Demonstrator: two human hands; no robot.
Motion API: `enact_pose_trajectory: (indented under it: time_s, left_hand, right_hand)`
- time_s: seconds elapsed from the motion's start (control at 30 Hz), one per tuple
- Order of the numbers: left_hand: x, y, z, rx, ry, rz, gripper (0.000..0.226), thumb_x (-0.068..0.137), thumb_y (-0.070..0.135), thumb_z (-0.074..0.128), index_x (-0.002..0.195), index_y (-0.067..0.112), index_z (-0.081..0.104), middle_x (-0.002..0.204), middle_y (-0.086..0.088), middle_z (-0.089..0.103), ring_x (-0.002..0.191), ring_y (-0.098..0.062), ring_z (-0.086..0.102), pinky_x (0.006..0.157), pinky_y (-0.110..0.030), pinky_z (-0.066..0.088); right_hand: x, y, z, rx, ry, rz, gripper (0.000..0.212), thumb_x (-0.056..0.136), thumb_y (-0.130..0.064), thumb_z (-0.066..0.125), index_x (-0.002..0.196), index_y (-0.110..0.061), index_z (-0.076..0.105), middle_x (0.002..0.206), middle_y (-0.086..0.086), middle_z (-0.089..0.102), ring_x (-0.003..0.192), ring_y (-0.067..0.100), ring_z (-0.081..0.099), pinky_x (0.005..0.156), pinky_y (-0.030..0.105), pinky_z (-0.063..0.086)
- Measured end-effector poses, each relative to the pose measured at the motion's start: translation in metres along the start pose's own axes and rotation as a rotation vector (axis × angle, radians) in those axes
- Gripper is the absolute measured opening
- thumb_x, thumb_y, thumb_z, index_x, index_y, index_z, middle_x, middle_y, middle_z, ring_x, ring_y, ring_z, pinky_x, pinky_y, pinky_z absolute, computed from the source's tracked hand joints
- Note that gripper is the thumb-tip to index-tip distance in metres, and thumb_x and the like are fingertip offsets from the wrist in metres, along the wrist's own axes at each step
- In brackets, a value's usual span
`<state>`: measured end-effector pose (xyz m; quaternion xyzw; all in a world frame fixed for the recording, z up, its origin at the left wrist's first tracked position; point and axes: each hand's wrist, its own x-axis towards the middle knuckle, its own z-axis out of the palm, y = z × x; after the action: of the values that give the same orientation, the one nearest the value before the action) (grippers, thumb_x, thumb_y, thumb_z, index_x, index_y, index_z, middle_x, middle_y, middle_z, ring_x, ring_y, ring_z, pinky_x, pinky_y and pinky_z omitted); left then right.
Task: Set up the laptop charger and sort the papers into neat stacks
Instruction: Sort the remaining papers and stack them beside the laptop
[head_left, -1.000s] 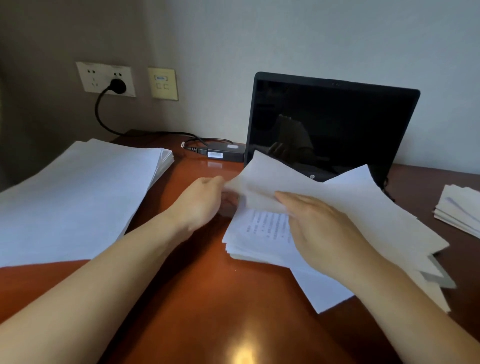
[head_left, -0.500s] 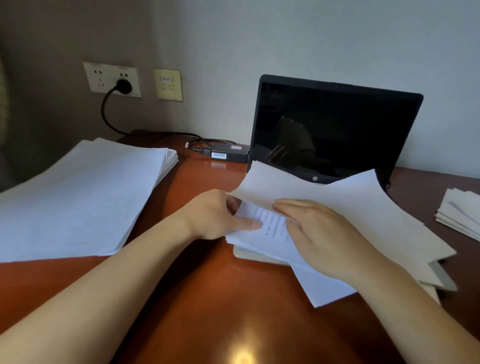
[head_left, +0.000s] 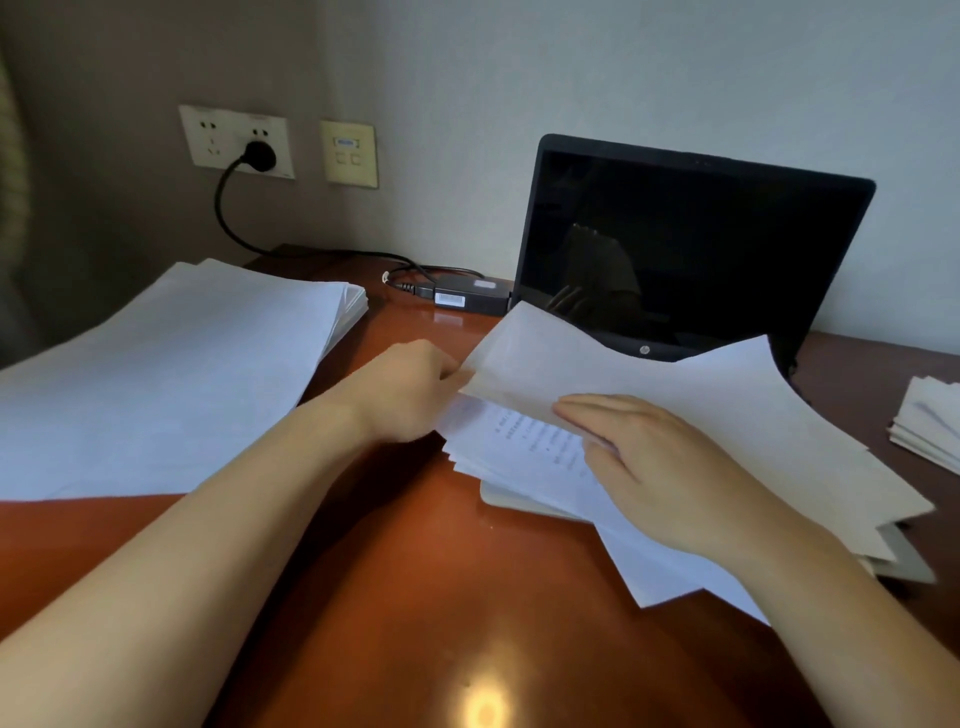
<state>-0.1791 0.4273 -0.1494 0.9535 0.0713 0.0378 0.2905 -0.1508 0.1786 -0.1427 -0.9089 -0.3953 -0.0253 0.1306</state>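
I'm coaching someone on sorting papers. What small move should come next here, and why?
Probably lift the top sheet clear and carry it left onto the neat stack. The left hand pinches its raised corner, and the right hand lies flat on the messy pile beneath, steadying it. The sheet's visible side looks blank, like that stack's top.

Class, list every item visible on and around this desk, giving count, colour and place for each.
desk: one, reddish-brown, under everything
laptop: one, black, open, back right
charger brick: one, black, left of laptop
plug: one, black, in white wall socket
wall plate: one, cream, right of socket
large stack: one, white, left
loose pile: one, white, over laptop's base
small stack: one, white, right edge
left hand: grips loose pile's left edge
right hand: flat on loose pile
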Motion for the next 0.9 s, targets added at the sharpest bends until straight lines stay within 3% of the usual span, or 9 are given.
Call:
enact_pose_trajectory:
  time_s: [0.1,0.17,0.3,0.43,0.53,0.63,0.7,0.8,0.9]
  left_hand:
    - [0.003,-0.002,-0.003,-0.074,0.223,-0.001,0.056,0.103,0.037,0.057,0.052,0.016,0.051,0.044,0.009,0.040,0.043,-0.007,0.038,0.044,-0.016,0.027]
    - [0.005,-0.003,-0.003,-0.204,0.303,-0.050,0.050,0.100,0.036,0.063,0.056,0.012,0.062,0.040,0.009,0.043,0.040,-0.006,0.038,0.042,-0.015,0.029]
    - [0.009,-0.001,0.001,-0.629,0.243,-0.221,0.035,0.097,0.031,0.069,0.075,0.004,0.074,0.041,0.002,0.051,0.037,-0.010,0.039,0.040,-0.019,0.034]
    - [0.008,0.004,0.007,-0.860,0.209,-0.292,0.030,0.099,0.022,0.067,0.077,0.002,0.071,0.047,-0.002,0.052,0.040,-0.012,0.040,0.037,-0.020,0.032]
    - [0.003,0.015,0.007,-1.084,0.095,-0.330,0.032,0.104,0.031,0.058,0.098,0.002,0.072,0.060,-0.007,0.063,0.044,-0.011,0.053,0.040,-0.020,0.043]
    - [-0.001,0.019,0.005,-1.393,-0.210,-0.330,0.074,0.104,0.063,0.031,0.121,0.001,0.067,0.097,-0.019,0.075,0.078,-0.028,0.075,0.066,-0.038,0.064]
    - [0.000,0.018,0.008,-1.430,-0.347,-0.298,0.083,0.101,0.070,0.024,0.131,0.003,0.061,0.122,-0.025,0.070,0.107,-0.041,0.071,0.091,-0.051,0.059]
    - [-0.002,0.023,0.017,-1.375,-0.353,-0.275,0.060,0.103,0.056,0.043,0.137,0.007,0.054,0.132,-0.025,0.065,0.112,-0.046,0.068,0.094,-0.051,0.058]
    - [0.002,0.027,0.025,-1.324,-0.338,-0.155,0.054,0.095,0.048,0.060,0.138,0.015,0.060,0.138,-0.016,0.063,0.120,-0.040,0.066,0.103,-0.050,0.054]
  right_hand:
    - [0.001,0.000,0.002,0.007,-0.017,0.002,0.047,0.103,-0.020,0.043,0.150,-0.025,0.041,0.152,-0.013,0.042,0.138,0.003,0.035,0.109,0.012,0.022]
    - [0.001,-0.002,0.003,0.017,-0.029,-0.011,0.051,0.103,-0.032,0.045,0.153,-0.027,0.036,0.155,-0.015,0.037,0.140,0.001,0.031,0.109,0.010,0.019]
    - [-0.002,-0.009,0.003,0.026,-0.052,0.019,0.080,0.087,-0.067,0.054,0.155,-0.040,0.022,0.157,-0.027,0.023,0.144,-0.003,0.022,0.118,0.023,0.024]
    - [-0.004,-0.008,0.004,0.006,-0.001,0.019,0.074,0.090,-0.057,0.058,0.154,-0.038,0.027,0.154,-0.024,0.034,0.141,0.003,0.034,0.113,0.032,0.038]
    - [-0.002,-0.002,0.007,-0.042,0.116,0.093,0.024,0.099,-0.033,0.047,0.119,-0.027,0.059,0.111,-0.008,0.066,0.104,0.021,0.062,0.085,0.039,0.053]
    - [-0.001,0.000,0.002,0.032,0.222,0.205,0.028,0.103,-0.030,0.038,0.080,-0.025,0.051,0.072,-0.004,0.057,0.070,0.023,0.059,0.061,0.036,0.048]
    - [-0.001,0.001,-0.006,0.177,0.315,0.220,0.027,0.104,-0.029,0.038,0.087,-0.025,0.057,0.074,-0.006,0.059,0.068,0.013,0.059,0.054,0.029,0.046]
    - [0.002,0.003,-0.020,0.533,0.416,0.285,0.018,0.104,-0.030,0.046,0.100,-0.029,0.063,0.085,-0.011,0.067,0.075,0.003,0.064,0.056,0.015,0.049]
    - [0.012,0.006,-0.037,1.028,0.430,0.303,0.017,0.100,-0.024,0.058,0.092,-0.033,0.071,0.091,-0.013,0.076,0.087,0.009,0.072,0.073,0.029,0.056]
